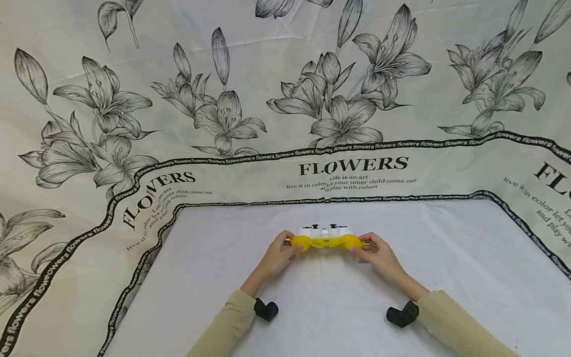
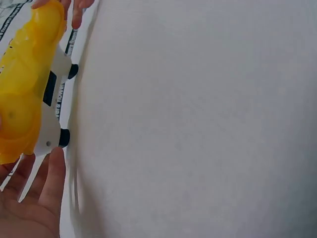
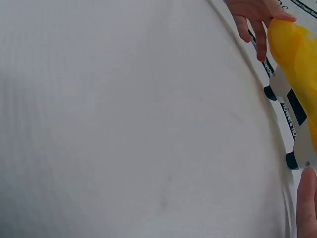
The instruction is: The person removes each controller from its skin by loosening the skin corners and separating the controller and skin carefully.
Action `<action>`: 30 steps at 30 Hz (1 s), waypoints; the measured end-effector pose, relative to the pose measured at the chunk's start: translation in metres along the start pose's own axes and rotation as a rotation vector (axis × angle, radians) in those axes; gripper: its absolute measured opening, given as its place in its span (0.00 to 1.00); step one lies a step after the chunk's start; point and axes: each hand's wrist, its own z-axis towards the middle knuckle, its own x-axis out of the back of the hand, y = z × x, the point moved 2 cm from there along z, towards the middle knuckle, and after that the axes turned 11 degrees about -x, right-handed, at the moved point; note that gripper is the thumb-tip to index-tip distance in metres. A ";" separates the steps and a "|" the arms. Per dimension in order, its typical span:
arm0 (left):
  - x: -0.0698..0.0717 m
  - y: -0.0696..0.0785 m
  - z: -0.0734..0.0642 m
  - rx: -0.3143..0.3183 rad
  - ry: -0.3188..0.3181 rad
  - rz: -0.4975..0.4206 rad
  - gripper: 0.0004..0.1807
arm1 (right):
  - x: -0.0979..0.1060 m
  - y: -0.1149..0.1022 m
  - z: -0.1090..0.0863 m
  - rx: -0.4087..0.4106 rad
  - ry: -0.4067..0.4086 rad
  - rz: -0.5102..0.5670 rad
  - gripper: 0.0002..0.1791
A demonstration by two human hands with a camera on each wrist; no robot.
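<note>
Between my two hands is a long plastic piece [image 1: 327, 241], its kind unclear. Its wavy yellow side has rounded bulges at the ends, and two black knobs stand on its white side. My left hand [image 1: 277, 255] holds the left end, thumb against the yellow side. At the opposite end my right hand [image 1: 378, 254] grips it between thumb and fingers. In the left wrist view the white side of the yellow plastic piece [image 2: 22, 84] shows a dark rectangle and black ends. The right wrist view has the same yellow plastic piece [image 3: 297, 59] partly cut off.
A white cloth [image 1: 339, 307] covers the tabletop under my hands. Behind and at the sides hangs a flower-printed fabric [image 1: 250, 183] with black lettered bands. Near each sleeve cuff sits a black wrist device, one left [image 1: 266, 310] and one right [image 1: 402, 314].
</note>
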 end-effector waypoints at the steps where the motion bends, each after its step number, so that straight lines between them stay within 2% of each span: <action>1: -0.001 -0.001 0.000 0.006 -0.011 -0.024 0.17 | 0.000 0.002 0.001 -0.007 -0.010 0.020 0.24; 7: -0.006 -0.009 -0.002 0.017 -0.095 -0.136 0.15 | 0.003 0.008 0.006 -0.077 -0.072 0.087 0.23; 11: -0.007 -0.007 -0.003 0.005 -0.078 -0.163 0.14 | 0.004 0.003 0.007 -0.105 -0.121 0.091 0.22; 15: -0.005 -0.004 -0.004 0.012 -0.065 -0.194 0.13 | 0.004 -0.002 0.007 -0.105 -0.135 0.056 0.20; 21: 0.000 -0.003 -0.001 0.031 -0.064 -0.175 0.12 | 0.004 -0.006 0.010 -0.092 -0.156 0.020 0.19; 30: -0.002 -0.003 -0.009 -0.009 -0.088 -0.151 0.11 | 0.001 0.000 0.008 -0.105 -0.141 -0.055 0.17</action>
